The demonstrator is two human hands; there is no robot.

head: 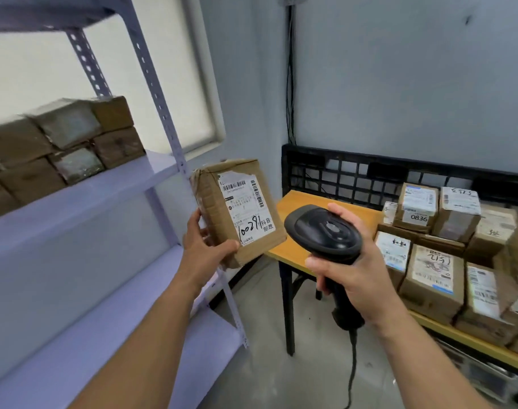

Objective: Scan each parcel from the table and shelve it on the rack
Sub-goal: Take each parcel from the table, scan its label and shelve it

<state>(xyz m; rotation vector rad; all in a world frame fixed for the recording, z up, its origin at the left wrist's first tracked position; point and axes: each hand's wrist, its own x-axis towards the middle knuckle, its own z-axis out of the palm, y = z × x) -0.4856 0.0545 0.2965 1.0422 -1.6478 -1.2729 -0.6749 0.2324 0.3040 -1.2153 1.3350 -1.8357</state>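
My left hand [204,242] grips a brown cardboard parcel [219,202] by its lower left corner, holding it in the air with its white barcode label facing me. My right hand [353,273] grips the handle of a black barcode scanner [322,231], whose head sits just right of the parcel and points toward it. Several labelled parcels [435,273] lie on the orange table [299,208] at the right. On the left stands the pale rack [163,172], with several brown parcels [60,149] stacked on its upper shelf.
A black grid panel [340,172] rises behind the table against the grey wall. The scanner's cable [352,376] hangs down to the concrete floor. The rack's lower shelves [134,335] show bare surface. A window sits behind the rack.
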